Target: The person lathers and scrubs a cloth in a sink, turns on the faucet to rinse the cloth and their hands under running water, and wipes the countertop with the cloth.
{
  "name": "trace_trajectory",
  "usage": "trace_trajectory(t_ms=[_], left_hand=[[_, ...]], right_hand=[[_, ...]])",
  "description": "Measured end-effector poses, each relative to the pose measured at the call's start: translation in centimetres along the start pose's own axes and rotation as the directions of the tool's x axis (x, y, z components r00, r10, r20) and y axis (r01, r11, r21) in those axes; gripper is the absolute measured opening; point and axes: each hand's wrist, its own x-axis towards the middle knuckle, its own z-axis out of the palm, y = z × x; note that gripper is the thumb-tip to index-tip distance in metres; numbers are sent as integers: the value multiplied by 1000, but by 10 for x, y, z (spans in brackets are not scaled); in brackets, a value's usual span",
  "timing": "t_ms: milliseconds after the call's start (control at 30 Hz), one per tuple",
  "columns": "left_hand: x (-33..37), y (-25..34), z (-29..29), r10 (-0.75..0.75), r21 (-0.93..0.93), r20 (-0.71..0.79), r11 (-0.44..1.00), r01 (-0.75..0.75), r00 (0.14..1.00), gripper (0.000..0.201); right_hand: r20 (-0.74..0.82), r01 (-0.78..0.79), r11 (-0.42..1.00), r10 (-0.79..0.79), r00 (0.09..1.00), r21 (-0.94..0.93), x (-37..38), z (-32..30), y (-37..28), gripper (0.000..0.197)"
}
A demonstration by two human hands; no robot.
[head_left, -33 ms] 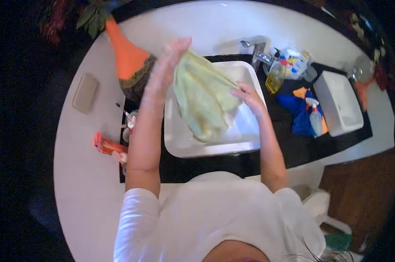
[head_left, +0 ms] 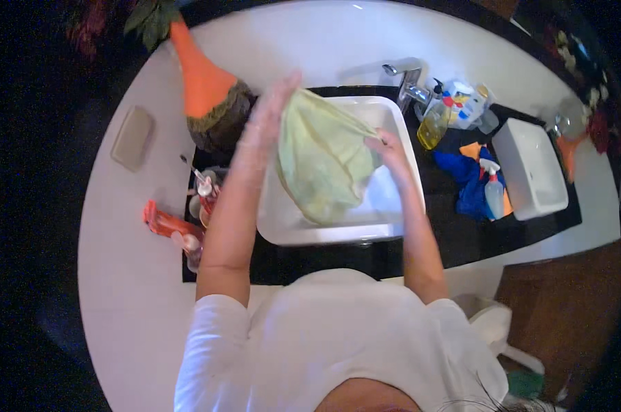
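A pale green cloth (head_left: 321, 158) hangs loosely over a white rectangular sink basin (head_left: 273, 230). My left hand (head_left: 275, 106), smeared by motion, is raised at the cloth's upper left corner and grips it there. Fingers of my right hand (head_left: 395, 156) pinch the cloth's right edge, at a lower height in the view. Between both hands the top edge is pulled fairly taut, while the lower part sags in folds above the basin.
A chrome faucet (head_left: 411, 86) rises behind the basin. Right of it are a yellow liquid bottle (head_left: 432, 129), a spray bottle (head_left: 493, 192), a blue cloth (head_left: 470, 192) and a small white basin (head_left: 527, 172). At left stand an orange-necked vase (head_left: 204, 86) and a red tube (head_left: 170, 223).
The cloth looks a little more spread out, its upper left corner slightly lower. My left hand has dropped slightly with it, and both hands keep hold.
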Motion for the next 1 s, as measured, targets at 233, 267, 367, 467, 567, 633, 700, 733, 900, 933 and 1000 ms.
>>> trace_trajectory(t_ms=[233, 267, 367, 467, 567, 633, 700, 733, 900, 933, 1000], left_hand=[[-18, -220, 0, -529, -584, 97, 655, 479, 843, 23], [-17, -219, 13, -481, -611, 197, 622, 491, 854, 23], [-5, -204, 45, -263, -654, 465, 541, 528, 845, 20], [8, -194, 51, -86, -682, 587, 482, 550, 805, 20], [3, -191, 44, -215, -716, 483, 461, 524, 849, 21], [-1, -180, 48, -364, -727, 369, 460, 510, 855, 22], [-11, -164, 49, -463, -684, 286, 514, 517, 839, 22], [-19, -150, 57, -438, -565, 319, 624, 540, 841, 25], [-18, -133, -7, -55, 128, 525, 992, -15, 849, 48], [-20, -128, -17, 80, 85, 576, 984, -157, 813, 49], [-26, -92, -16, 156, 6, 524, 982, -187, 837, 46]], right_hand=[[1, 383, 512, -599, 801, -769, -25, 145, -54, 15], [-77, 310, 587, -540, 838, -748, -18, 132, -43, 17], [-458, 93, 905, -296, 838, -415, 18, 52, 7, 24], [-479, 67, 914, -271, 835, -399, 20, 58, 7, 28], [-250, 344, 676, -619, 744, -652, 1, 105, -19, 29], [-245, 329, 721, -566, 787, -610, 13, 97, 19, 26], [-376, 23, 878, -228, 898, -478, 26, 57, 6, 27], [-375, -34, 760, -281, 884, -649, 27, 17, 31, 28], [-137, -215, 946, 253, 958, 244, 34, -18, 45, 26], [-116, -229, 943, 262, 958, 243, 29, -4, 22, 26], [116, -140, 849, 93, 989, 509, 12, 20, -24, 33]])
